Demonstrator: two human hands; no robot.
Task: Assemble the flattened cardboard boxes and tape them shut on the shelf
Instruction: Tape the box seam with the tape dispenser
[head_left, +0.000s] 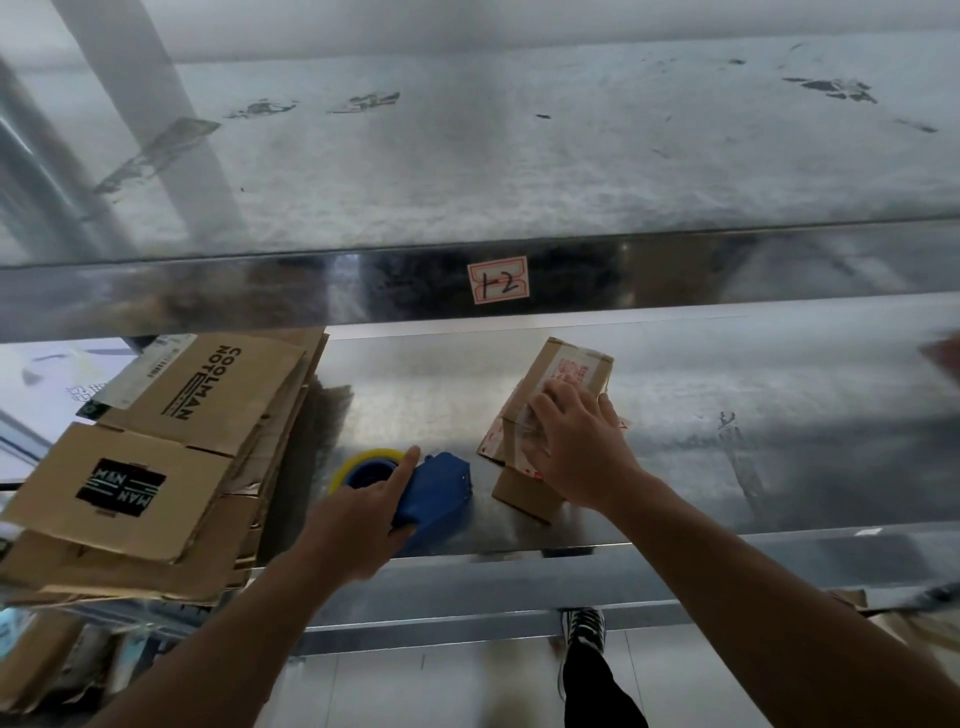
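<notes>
A small assembled cardboard box with clear tape and red print stands on the metal shelf, right of centre. My right hand lies on top of it with fingers spread, pressing the tape down. My left hand grips a blue tape dispenser with a yellow-rimmed tape roll, resting on the shelf to the left of the box. A stack of flattened cardboard boxes lies at the left end of the shelf.
An upper metal shelf overhangs the work area, with a paper label on its front edge. More cardboard sits below at the left. My shoe shows on the floor under the shelf.
</notes>
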